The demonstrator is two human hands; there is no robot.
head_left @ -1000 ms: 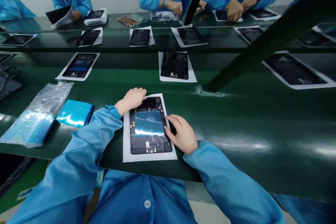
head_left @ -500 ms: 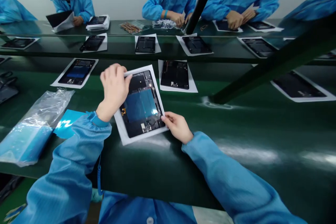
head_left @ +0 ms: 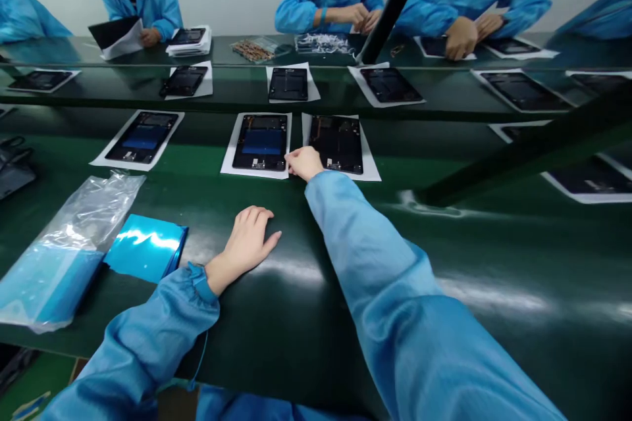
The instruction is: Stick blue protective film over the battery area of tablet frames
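A dark open tablet back with a blue patch (head_left: 261, 142) lies on a white sheet (head_left: 228, 163) on the green belt (head_left: 345, 230). My right hand (head_left: 303, 162) is stretched far forward, fingers curled on that sheet's near right corner. It sits between this sheet and the neighbouring tablet on its sheet (head_left: 338, 143). My left hand (head_left: 249, 237) lies palm down on the bare belt, closer to me, with its fingers slightly apart and nothing in it.
A stack of shiny blue film (head_left: 146, 247) and a clear plastic bag (head_left: 64, 237) lie at my left. More tablets on sheets (head_left: 142, 137) line the belt and the far lane. A dark slanted bar (head_left: 518, 151) crosses at right. Co-workers' hands (head_left: 459, 36) work opposite.
Both hands lifted the tablet on its sheet from in front of me and carried it forward onto the belt. My left hand then let go and came back down onto the belt.
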